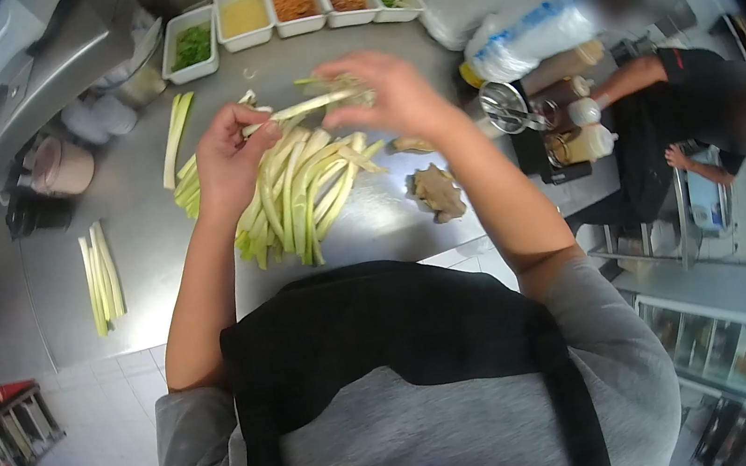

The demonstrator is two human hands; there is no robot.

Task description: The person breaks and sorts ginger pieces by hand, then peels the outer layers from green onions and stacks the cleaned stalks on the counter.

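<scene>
My left hand (232, 151) is closed round one end of a pale green-white stalk (305, 107), held above the steel counter. Beside the stalk's other end is my right hand (388, 96), its thumb and fingers apart; blur hides whether they touch it. Below both hands lies a big heap of similar stalks (296, 186), white at one end and green at the other. Several trimmed stalks (101, 276) rest at the left, and more (178, 138) lie behind my left hand. A brown knobbly root (437, 193) sits right of the heap.
White tubs (244, 16) of chopped ingredients line the counter's back edge. Bottles (589, 144), a metal container (503, 106) and plastic bags (521, 34) stand at the right. Another person (683, 117) in dark clothes is beyond them. A pink-filled container (61, 167) is at the left.
</scene>
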